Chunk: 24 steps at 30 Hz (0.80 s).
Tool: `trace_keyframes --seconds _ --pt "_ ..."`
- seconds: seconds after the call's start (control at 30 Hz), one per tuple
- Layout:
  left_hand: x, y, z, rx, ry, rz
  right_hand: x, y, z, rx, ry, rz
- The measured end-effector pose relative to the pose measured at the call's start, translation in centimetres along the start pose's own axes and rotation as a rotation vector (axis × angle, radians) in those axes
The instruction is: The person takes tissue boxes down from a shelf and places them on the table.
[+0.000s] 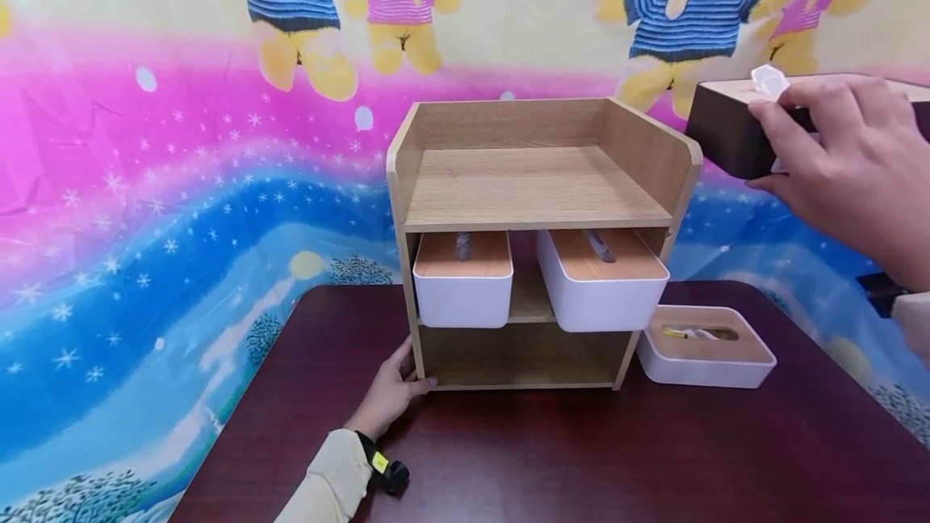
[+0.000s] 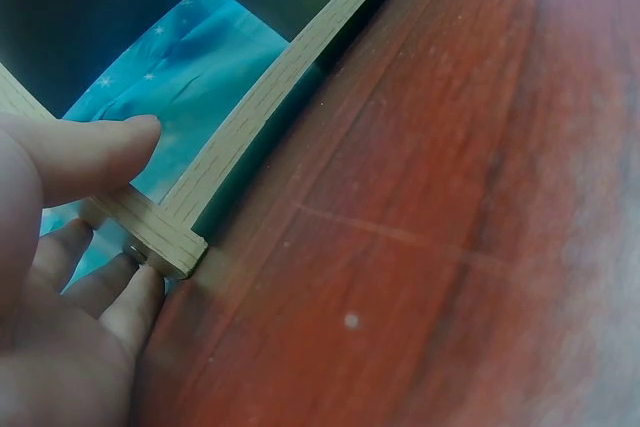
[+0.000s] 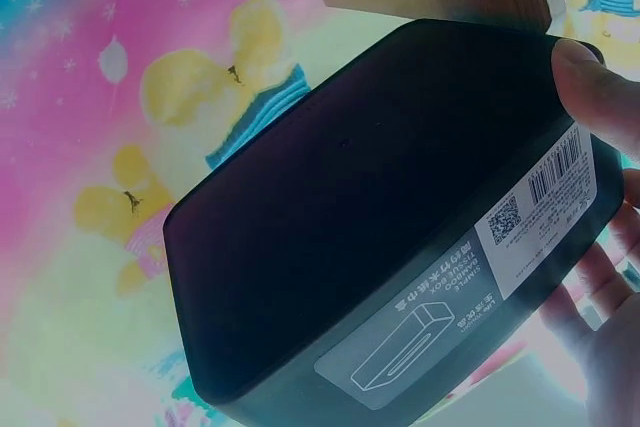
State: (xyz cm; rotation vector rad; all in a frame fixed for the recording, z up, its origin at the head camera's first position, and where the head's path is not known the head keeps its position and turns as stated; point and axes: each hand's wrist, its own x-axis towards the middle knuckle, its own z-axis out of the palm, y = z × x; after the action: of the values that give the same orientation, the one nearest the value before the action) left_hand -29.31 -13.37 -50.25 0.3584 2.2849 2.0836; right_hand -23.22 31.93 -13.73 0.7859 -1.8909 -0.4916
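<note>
Left hand (image 1: 388, 398): grip clamped on the lower left front edge of the wooden shelf (image 1: 538, 224), down by the desk (image 1: 508, 458).
Middle level (image 1: 529, 297): left white box (image 1: 462, 301) and right white box (image 1: 609, 305) both jut past its front edge, with a gap between them.
Top level (image 1: 534, 176): raised edges on three sides — back, left, right — and an open front.
Low white box (image 1: 708, 366): on the desk, just beside the shelf's right side.
Dark tissue box (image 1: 726, 131): aloft, right of the shelf's top; whether they touch, I cannot tell.
Right hand (image 1: 857, 144): grip clamped on that box — well above the desk.
</note>
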Motion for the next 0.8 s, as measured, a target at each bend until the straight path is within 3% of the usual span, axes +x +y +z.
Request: trace_keyframes --seconds 0.13,0.27,0.63,0.8 --pt "0.0 0.0 0.0 0.002 -0.003 0.004 -0.5 -0.1 0.0 0.018 -0.004 -0.005" --pt "-0.1 -0.1 0.0 -0.004 -0.009 0.01 -0.8 -0.5 0.3 0.039 0.069 0.004" --pt "-0.2 0.2 0.0 -0.016 -0.015 0.001 -1.4 -1.1 -0.3 0.067 0.094 -0.056" --pt "-0.9 2.0 0.2 -0.026 -0.035 -0.003 -1.7 -1.4 -0.5 0.133 0.112 -0.14"
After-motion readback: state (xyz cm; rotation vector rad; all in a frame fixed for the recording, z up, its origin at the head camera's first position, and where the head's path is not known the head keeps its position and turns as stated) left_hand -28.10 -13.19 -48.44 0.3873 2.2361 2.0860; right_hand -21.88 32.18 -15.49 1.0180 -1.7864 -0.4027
